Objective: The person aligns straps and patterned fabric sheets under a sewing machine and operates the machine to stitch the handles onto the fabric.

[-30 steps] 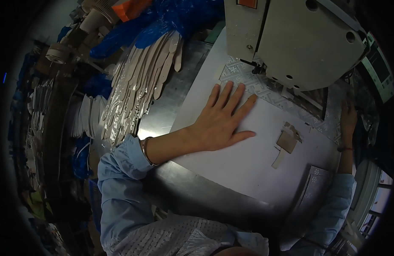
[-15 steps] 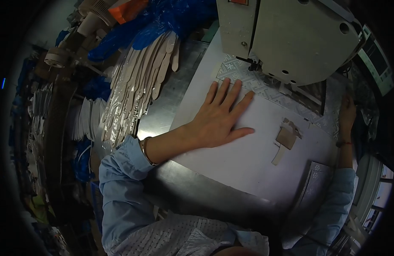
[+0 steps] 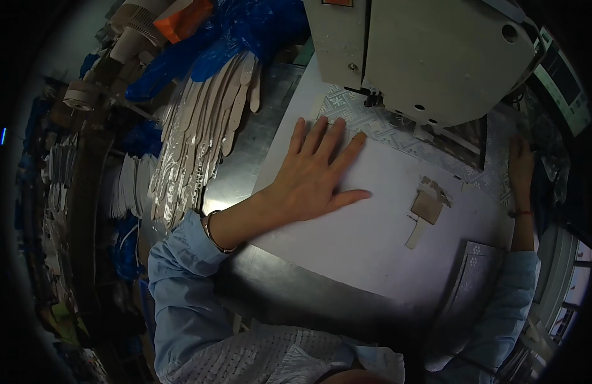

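Observation:
My left hand (image 3: 321, 169) lies flat on a white sheet (image 3: 347, 249), its fingers spread and holding nothing. Its fingertips reach the lower edge of a silver-grey patterned strip (image 3: 366, 115), beneath the head of a large sewing-type machine (image 3: 430, 64). At the far right, my right hand (image 3: 520, 169) rests along the sheet's side edge with its fingers stretched forward; shade hides part of them. Between the hands, a small brown patch with a pale tab (image 3: 427, 208) sits on the sheet.
Pale strap-like strips (image 3: 203, 121) lie in a bundle on the metal table (image 3: 244, 163) at left, beside blue plastic (image 3: 244, 32). A dark panel with white flower marks (image 3: 472, 269) is near my right forearm. A control screen (image 3: 565, 80) stands at the right.
The whole view has shifted a little, with the machine head now further left. My left hand sits slightly further left, still flat. My right hand stays at the edge.

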The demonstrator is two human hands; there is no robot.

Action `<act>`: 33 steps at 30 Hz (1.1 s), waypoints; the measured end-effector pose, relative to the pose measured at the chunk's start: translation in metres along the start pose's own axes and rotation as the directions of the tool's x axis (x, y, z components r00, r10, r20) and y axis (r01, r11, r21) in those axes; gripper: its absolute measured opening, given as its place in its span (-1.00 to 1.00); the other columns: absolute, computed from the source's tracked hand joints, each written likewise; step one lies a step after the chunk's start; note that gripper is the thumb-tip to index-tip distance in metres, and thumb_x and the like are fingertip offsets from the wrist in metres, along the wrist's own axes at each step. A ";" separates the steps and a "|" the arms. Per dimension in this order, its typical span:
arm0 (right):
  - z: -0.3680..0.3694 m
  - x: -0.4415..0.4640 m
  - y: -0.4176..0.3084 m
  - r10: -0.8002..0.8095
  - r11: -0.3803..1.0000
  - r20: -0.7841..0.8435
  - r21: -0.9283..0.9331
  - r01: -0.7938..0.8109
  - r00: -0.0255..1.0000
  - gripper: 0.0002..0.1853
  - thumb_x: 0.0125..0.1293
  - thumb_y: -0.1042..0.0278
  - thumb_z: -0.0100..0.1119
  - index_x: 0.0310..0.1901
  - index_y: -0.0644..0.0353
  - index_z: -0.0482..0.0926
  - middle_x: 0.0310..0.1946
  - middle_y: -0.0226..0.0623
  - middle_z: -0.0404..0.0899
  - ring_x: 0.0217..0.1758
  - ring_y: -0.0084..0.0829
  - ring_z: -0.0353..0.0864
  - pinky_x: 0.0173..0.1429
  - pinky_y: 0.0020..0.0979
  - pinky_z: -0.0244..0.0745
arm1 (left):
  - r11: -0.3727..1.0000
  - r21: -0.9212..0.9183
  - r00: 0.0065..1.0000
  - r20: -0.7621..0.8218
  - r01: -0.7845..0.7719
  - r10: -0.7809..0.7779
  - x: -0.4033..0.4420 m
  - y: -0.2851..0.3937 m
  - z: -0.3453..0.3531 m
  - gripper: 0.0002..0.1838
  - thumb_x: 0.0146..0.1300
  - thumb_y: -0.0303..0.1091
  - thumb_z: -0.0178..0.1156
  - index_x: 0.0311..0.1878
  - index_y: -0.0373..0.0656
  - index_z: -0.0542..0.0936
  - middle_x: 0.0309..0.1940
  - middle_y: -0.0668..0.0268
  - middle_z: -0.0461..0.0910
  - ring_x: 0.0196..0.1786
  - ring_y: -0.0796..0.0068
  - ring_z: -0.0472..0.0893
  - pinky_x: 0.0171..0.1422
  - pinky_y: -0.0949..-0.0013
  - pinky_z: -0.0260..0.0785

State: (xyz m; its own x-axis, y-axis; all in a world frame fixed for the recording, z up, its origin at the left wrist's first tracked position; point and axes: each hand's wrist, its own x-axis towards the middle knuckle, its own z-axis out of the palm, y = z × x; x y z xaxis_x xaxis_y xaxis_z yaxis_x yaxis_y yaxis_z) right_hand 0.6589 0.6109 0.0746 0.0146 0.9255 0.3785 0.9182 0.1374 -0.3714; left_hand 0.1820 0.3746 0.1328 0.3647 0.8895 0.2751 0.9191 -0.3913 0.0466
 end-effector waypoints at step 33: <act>-0.064 -0.059 -0.047 -0.026 0.875 0.318 0.465 -0.132 0.948 -0.27 0.33 0.30 0.37 0.40 0.44 0.23 -0.54 -0.61 0.13 -0.47 -0.74 0.20 -0.30 -0.60 0.24 | 0.968 -0.223 0.975 0.212 0.118 -0.070 0.010 -0.025 -0.030 -0.17 0.10 0.06 0.43 0.42 0.00 0.40 0.26 -0.10 0.39 0.28 -0.17 0.48 0.29 -0.12 0.44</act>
State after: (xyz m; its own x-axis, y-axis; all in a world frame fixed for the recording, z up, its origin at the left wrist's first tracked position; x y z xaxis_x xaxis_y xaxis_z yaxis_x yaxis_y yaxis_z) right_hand 0.6404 0.5268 0.1242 -0.1356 0.9858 0.0987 0.6176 0.1620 -0.7697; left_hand 0.1586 0.3863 0.1636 0.3223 0.9446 0.0615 0.8994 -0.3259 0.2914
